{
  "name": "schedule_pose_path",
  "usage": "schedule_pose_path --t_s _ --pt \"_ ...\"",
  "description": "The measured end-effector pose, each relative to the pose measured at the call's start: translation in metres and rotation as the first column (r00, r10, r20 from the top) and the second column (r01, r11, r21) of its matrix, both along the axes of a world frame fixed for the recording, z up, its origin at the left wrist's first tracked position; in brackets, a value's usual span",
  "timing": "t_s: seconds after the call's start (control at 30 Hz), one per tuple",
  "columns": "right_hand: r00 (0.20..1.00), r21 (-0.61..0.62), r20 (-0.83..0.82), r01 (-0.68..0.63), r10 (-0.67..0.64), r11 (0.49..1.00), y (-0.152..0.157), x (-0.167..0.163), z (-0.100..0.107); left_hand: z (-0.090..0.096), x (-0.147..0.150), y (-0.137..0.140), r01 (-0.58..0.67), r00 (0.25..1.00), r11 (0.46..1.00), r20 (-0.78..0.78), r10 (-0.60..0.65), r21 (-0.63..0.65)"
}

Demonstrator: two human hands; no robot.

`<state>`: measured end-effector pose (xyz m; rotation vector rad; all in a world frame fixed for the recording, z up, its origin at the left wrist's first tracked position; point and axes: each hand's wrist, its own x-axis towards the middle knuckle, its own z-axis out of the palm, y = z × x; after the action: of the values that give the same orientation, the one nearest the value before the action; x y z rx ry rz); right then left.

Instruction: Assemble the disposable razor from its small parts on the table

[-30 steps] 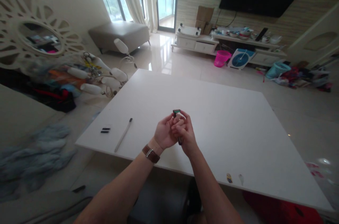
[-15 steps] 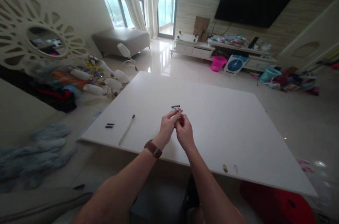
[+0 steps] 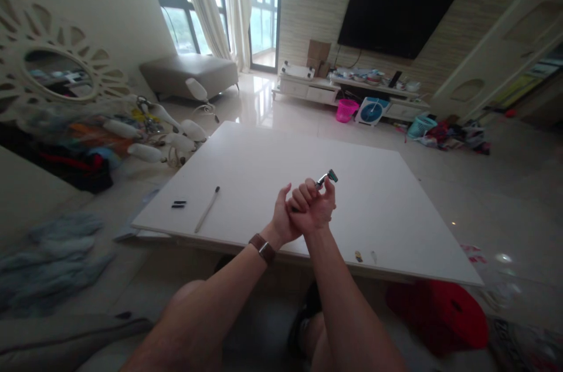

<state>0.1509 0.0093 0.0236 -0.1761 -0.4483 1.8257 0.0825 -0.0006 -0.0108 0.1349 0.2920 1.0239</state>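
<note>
A razor (image 3: 324,178) with a dark, greenish head and a shiny handle sticks up from my right hand (image 3: 313,210). The fingers of that hand are curled round its handle, and the head tilts up to the right. My left hand (image 3: 282,220), with a brown watch strap at the wrist, lies against the side of the right one. Its thumb is stretched up and apart, while its other fingers are mostly hidden behind the right hand. Both hands are over the front part of the white table (image 3: 264,155).
A pale stick with a dark tip (image 3: 207,209) and two small black pieces (image 3: 178,204) lie left on the table. Near the front edge are a small yellow-and-dark item (image 3: 358,256) and a small clear item (image 3: 373,257). A red stool (image 3: 457,313) stands below right.
The razor was upright between the fingers of both hands; now my right hand grips it, tilted right. My left thumb has come away from it. The view has shifted slightly.
</note>
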Motion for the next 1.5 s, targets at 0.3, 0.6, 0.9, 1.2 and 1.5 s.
schedule_pose_path --t_s 0.3,0.6,0.9,1.2,1.5 --pt "0.969 0.014 -0.024 -0.244 0.245 0.97 0.011 -0.007 -0.024 -0.028 0.01 -0.009 0.05 0.99 0.998 0.137 -0.044 -0.043" --pt "0.89 -0.054 0.111 -0.44 0.443 0.896 0.047 0.004 -0.038 -0.037 0.041 0.014 -0.131 0.977 0.943 0.12 0.175 -0.305" --pt "0.89 -0.057 0.213 -0.401 0.403 0.914 0.059 0.012 -0.049 -0.04 0.053 0.025 -0.146 0.966 0.89 0.131 0.222 -0.432" --pt "0.901 -0.107 0.261 -0.329 0.345 0.938 0.048 0.01 -0.042 -0.038 0.049 0.018 -0.117 0.974 0.898 0.129 0.188 -0.424" --pt "0.897 -0.099 0.252 -0.35 0.364 0.931 0.043 0.009 -0.042 -0.032 0.048 0.012 -0.125 0.977 0.891 0.101 0.187 -0.436"
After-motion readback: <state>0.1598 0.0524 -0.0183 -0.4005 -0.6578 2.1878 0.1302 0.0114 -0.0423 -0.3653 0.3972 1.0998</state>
